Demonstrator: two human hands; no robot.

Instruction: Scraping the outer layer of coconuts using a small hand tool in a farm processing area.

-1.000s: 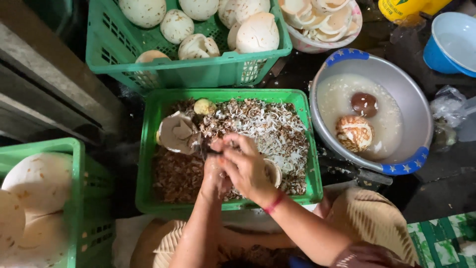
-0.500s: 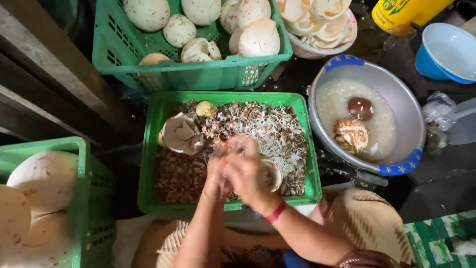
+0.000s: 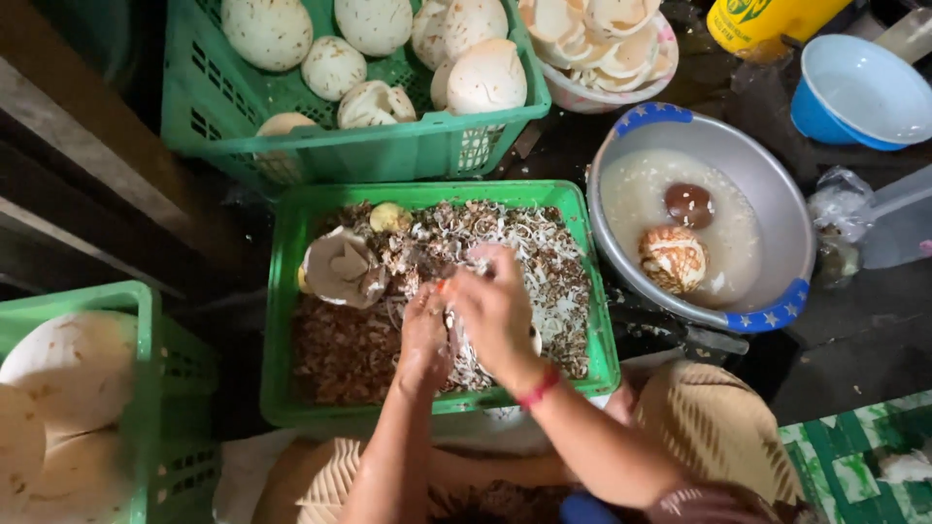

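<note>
My left hand (image 3: 424,335) and my right hand (image 3: 495,311) are pressed together over the green tray (image 3: 287,291). Both are closed around a white peeled coconut (image 3: 532,342), and only a sliver of it shows past my right palm. I cannot tell whether a blade is between my fingers. The tray is full of brown and white coconut shavings (image 3: 529,243). A broken pale shell piece (image 3: 340,267) and a small yellowish lump (image 3: 388,215) lie at the tray's far left.
A green crate (image 3: 388,150) of peeled coconuts stands behind the tray. Another green crate (image 3: 155,388) with large white pieces is at the left. To the right, a metal basin (image 3: 767,194) holds cloudy water and two coconuts. Farther back are a blue bowl (image 3: 854,97) and a bowl of shell pieces (image 3: 602,39).
My hands stay over the tray and have shifted slightly around the coconut, with my right hand now covering more of it. The view has drifted a little.
</note>
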